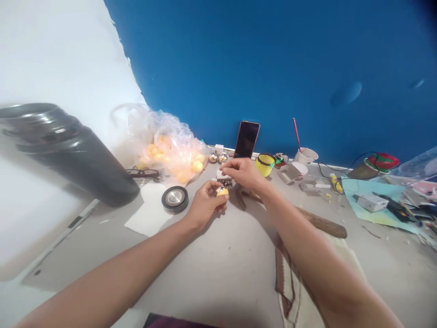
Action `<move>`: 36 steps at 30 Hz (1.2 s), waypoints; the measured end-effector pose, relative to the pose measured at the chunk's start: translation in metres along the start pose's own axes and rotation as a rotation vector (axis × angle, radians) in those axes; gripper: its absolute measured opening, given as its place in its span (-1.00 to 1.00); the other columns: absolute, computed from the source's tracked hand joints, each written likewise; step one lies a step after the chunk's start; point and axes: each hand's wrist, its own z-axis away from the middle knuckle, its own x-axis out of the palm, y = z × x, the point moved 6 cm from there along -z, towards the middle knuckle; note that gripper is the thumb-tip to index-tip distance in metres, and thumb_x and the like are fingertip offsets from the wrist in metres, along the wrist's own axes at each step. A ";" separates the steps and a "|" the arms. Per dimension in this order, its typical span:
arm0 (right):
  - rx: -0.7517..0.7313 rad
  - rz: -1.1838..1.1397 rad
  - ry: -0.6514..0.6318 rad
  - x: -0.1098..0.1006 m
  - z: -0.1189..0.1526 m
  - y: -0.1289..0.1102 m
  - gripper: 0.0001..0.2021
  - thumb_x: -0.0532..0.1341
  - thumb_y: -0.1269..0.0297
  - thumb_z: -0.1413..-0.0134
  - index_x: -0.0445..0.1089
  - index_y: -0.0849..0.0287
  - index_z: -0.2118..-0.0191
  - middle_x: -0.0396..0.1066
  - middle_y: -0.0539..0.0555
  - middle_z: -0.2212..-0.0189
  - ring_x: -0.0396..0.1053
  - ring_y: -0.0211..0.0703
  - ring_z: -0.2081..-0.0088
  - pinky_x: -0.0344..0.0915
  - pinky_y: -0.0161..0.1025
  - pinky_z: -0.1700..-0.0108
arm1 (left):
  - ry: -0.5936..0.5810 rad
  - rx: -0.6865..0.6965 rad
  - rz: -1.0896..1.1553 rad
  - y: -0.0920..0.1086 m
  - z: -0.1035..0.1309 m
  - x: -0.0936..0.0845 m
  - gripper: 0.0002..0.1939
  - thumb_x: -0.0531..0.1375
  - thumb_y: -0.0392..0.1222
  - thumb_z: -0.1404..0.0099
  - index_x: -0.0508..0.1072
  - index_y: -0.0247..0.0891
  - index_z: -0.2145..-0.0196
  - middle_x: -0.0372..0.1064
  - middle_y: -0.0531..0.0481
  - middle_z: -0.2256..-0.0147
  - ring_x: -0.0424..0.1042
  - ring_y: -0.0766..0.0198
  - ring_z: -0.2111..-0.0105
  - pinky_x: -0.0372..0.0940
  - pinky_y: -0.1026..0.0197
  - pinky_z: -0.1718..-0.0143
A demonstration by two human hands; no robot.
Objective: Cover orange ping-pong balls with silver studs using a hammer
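Between the thumb and fingers of my left hand (202, 205) is a small yellow ball (222, 192), its upper side covered with shiny dark and pale bits. My right hand (245, 172) hovers just above and beyond it, thumb and forefinger brought together; whatever they pinch, if anything, is too small to make out. Below those fingers lies a small open box (225, 183) with dark shiny pieces in it. Farther back, against the wall, sit two balls covered in similar shiny bits (217, 158). A hammer (321, 222) with a wooden handle lies under my right forearm.
On the left stand a large dark flask (82, 159) and a plastic bag (170, 141) of yellow-orange balls, near a round lid (175, 198) and glasses (143, 173). A phone (247, 139) leans on the blue wall. Rightward are a yellow cup (265, 165), a white cup (306, 156) and blue-green paper (362, 196).
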 end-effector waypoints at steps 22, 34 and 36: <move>0.197 -0.455 -0.093 -0.011 0.058 0.034 -0.66 0.54 0.10 0.23 0.49 0.20 0.43 0.36 -0.07 0.62 0.18 -0.38 0.61 0.06 -0.36 0.56 | -0.086 0.040 -0.051 0.004 0.003 0.005 -0.63 0.35 -0.20 -0.10 0.44 -0.26 0.12 0.44 0.05 0.56 0.43 0.24 0.58 0.32 0.22 0.51; 0.293 -0.529 -0.088 -0.003 0.058 0.047 -0.63 0.55 0.09 0.24 0.55 0.22 0.34 0.55 0.08 0.45 0.33 -0.33 0.54 0.19 -0.40 0.57 | -0.106 0.019 -0.022 -0.001 0.001 0.005 -0.68 0.35 -0.14 -0.15 0.47 -0.28 0.15 0.46 0.00 0.48 0.46 0.25 0.54 0.34 0.24 0.53; 0.299 -0.546 -0.089 -0.004 0.057 0.049 -0.61 0.55 0.09 0.25 0.56 0.23 0.31 0.56 0.08 0.44 0.34 -0.34 0.53 0.20 -0.41 0.56 | -0.118 0.008 -0.010 -0.002 0.000 0.004 -0.67 0.34 -0.14 -0.16 0.49 -0.29 0.13 0.46 -0.01 0.47 0.47 0.23 0.53 0.34 0.24 0.54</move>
